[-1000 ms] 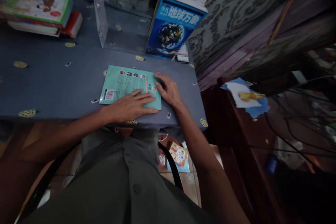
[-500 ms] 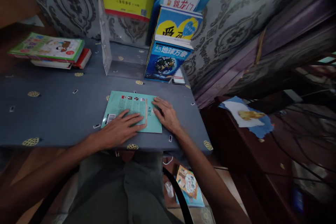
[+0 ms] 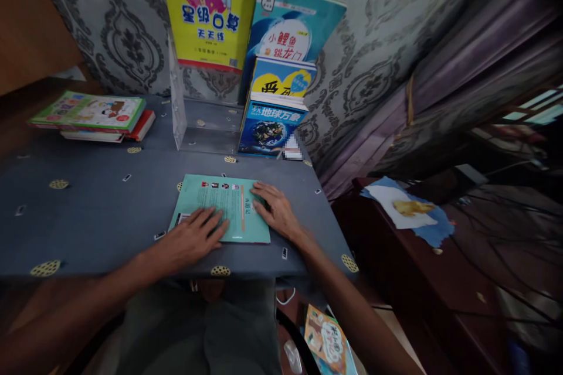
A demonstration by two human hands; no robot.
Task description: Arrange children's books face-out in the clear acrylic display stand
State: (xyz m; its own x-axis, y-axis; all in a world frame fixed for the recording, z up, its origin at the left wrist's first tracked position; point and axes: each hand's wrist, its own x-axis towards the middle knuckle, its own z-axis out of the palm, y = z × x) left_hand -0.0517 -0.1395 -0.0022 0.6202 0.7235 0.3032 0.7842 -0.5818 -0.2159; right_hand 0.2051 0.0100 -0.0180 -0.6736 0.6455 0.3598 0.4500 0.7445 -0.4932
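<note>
A thin teal book (image 3: 226, 202) lies flat, back cover up, near the front edge of the blue-grey table (image 3: 88, 211). My left hand (image 3: 193, 237) rests flat on its lower left corner, fingers spread and covering the barcode. My right hand (image 3: 277, 214) lies on the book's right edge, fingers apart and pressing down. Neither hand grips anything.
Several upright books (image 3: 272, 123) lean against the patterned wall behind a clear acrylic stand (image 3: 178, 105). A stack of books (image 3: 92, 117) lies at the back left. A dark wooden cabinet with a blue-and-white paper (image 3: 407, 208) is to the right. Another book (image 3: 328, 343) lies on the floor.
My view has tilted up, showing more of the upright books. My left hand has slid left and back across the teal book's cover; my right hand stays at its right edge.
</note>
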